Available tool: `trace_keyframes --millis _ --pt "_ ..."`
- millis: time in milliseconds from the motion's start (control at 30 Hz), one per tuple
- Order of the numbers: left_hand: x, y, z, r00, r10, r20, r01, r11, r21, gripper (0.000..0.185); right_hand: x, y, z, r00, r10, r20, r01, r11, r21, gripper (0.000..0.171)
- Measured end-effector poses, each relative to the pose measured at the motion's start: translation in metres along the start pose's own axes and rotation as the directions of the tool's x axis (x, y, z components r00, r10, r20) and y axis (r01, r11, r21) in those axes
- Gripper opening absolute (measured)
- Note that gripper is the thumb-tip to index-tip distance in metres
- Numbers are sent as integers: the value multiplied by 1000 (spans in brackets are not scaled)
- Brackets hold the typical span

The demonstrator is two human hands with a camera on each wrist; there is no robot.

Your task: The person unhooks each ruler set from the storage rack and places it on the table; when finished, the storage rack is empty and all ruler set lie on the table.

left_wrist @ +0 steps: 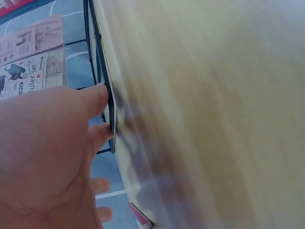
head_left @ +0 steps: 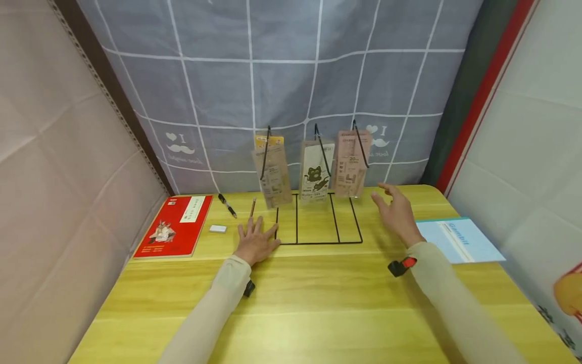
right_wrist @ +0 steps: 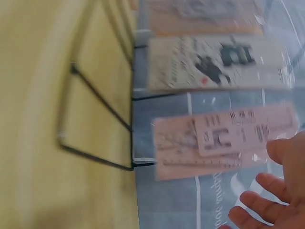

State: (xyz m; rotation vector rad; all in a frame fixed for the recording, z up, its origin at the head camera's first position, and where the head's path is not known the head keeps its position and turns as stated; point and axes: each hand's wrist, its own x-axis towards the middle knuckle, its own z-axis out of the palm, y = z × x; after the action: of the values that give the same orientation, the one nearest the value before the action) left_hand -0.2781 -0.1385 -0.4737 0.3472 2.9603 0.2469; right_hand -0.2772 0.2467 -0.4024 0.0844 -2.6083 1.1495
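Head view. We see the left hand [head_left: 255, 242] lying flat on the table [head_left: 318, 303], fingers spread, holding nothing, its fingertips touching the lower left corner of the wire rack [head_left: 318, 222] at the centre of the frame. Three ruler packs hang from the rack's hooks: left pack [head_left: 273, 172], cat pack [head_left: 316, 172], pink pack [head_left: 351, 164]. The right hand [head_left: 396, 212] hovers open, fingers loosely extended, just right of the rack and below the pink pack, touching neither. Left of the left hand lie a pencil [head_left: 252, 207], a pen [head_left: 227, 206], an eraser [head_left: 217, 228] and a red book [head_left: 175, 226]; a blue booklet [head_left: 459, 240] lies at the right. A checked grey curtain [head_left: 273, 76] closes the back; pale panels stand at both sides. The near half of the table is bare wood.

Left wrist view. We see the left hand [left_wrist: 52, 157] filling the lower left, fingers straight, one fingertip against the rack's wire [left_wrist: 102, 71]. The table is blurred.

Right wrist view. We see the fingers [right_wrist: 267, 202] of the right hand at the lower right, spread, just beside the pink pack [right_wrist: 224, 140]; whether they touch it we cannot tell. The cat pack [right_wrist: 214, 62] hangs above.
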Motion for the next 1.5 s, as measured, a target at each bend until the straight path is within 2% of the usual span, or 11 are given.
trace_keyframes --millis 67,233,400,500,767,1000,1133,1333,1500 --pt "0 2 -1 1000 -10 14 10 1000 0 59 22 2 -2 999 44 -14 -43 998 51 60" --pt "0 4 2 999 -23 31 23 1000 -3 59 64 8 -3 996 87 -14 -84 988 132 61" --pt "-1 3 3 999 -23 26 23 1000 -6 59 88 3 1 986 164 42 -169 974 151 62" --pt "-1 1 2 1000 -19 13 19 1000 -13 58 97 0 3 984 164 66 -173 971 163 68" --pt "-2 3 3 1000 -16 3 16 1000 0 58 100 2 1 985 142 94 -158 967 201 63" --pt "0 2 4 1000 -25 10 25 1000 0 58 98 3 5 993 104 46 -111 973 204 59" --pt "0 2 5 1000 -17 6 17 1000 -2 58 91 1 1 996 83 37 -89 972 218 60" --pt "-1 1 5 1000 -8 2 9 1000 -8 58 74 0 -7 996 44 72 -58 977 205 62" --pt "-1 2 4 1000 -8 3 8 1000 -5 58 55 0 -13 995 47 93 -66 975 212 64"
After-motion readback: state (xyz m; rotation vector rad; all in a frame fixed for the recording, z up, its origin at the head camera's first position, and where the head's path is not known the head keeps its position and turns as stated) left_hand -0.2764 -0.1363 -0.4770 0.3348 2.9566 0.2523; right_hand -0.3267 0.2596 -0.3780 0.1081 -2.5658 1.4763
